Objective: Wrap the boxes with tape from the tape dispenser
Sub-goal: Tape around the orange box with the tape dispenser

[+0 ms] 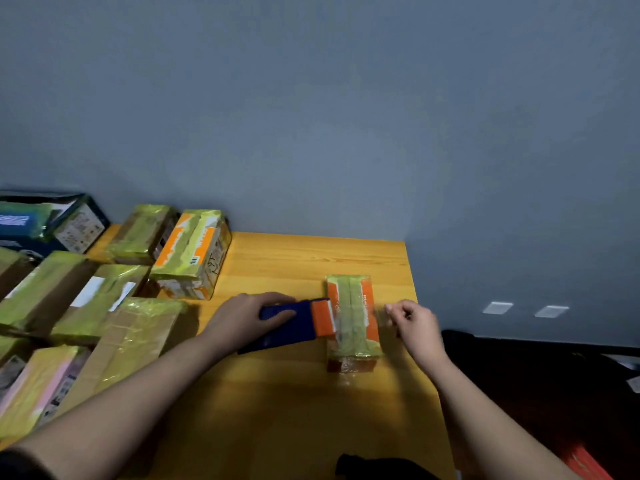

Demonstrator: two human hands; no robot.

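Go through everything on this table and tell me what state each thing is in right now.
Left hand: grips the tape dispenser.
Tape dispenser: lying against the small box's left side.
Right hand: pinches the tape end.
Tape: stretched across the small box.
Small box: lying flat, partly taped.
Boxes at left: taped, grouped together.

Left hand [247, 315] covers rear of tape dispenser [291, 322]; I can't see roll. Clear tape [379, 311] pinched by right hand [414, 323] barely visible, edges lost in blur. Print on orange box [353, 318] too small to read. Wrapped boxes [52, 306] at left cut by frame edge. Dark object [374, 467] at bottom edge cropped, I can't identify it.
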